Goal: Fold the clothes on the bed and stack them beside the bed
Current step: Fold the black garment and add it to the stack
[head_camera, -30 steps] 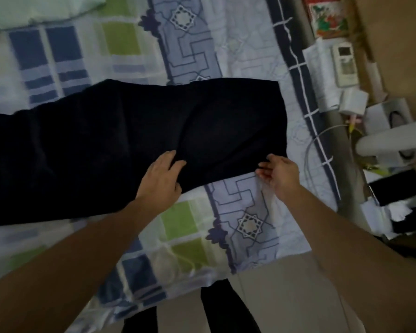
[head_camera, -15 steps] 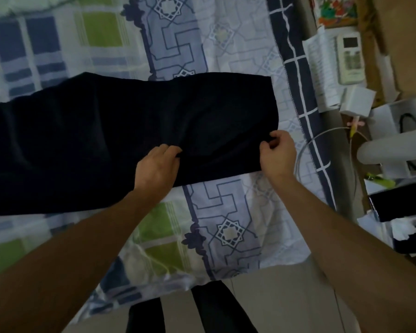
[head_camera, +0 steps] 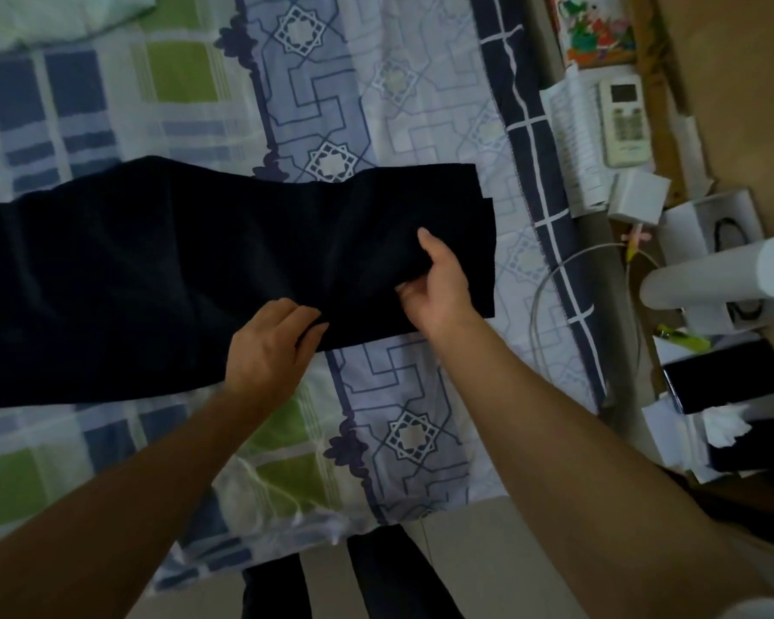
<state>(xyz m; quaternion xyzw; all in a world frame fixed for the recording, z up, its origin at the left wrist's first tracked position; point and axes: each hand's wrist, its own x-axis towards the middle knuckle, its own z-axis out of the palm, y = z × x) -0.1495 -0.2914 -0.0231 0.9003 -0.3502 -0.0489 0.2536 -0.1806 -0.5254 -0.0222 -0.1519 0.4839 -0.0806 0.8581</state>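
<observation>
1. We note a dark garment (head_camera: 162,279) lying flat across the bed, reaching from the left edge of view to a squared end near the bed's right side; that end shows two layers slightly offset.
2. Our right hand (head_camera: 439,290) grips the garment just inside that end: thumb laid on top of the cloth, fingers curled under a raised fold.
3. Our left hand (head_camera: 271,346) sits at the near edge of the garment, close beside the right hand, fingers bent with the tips tucked on or under the edge. We cannot tell whether it pinches the cloth.
4. The bedsheet (head_camera: 376,422) beneath is patterned in blue, green and white with star motifs.
5. A pale pillow or blanket (head_camera: 50,13) lies at the far left corner.
6. Right of the bed, a cluttered surface holds a remote control (head_camera: 625,120), a white cylinder (head_camera: 720,277), white boxes (head_camera: 640,199) and a dark phone (head_camera: 729,377).
</observation>
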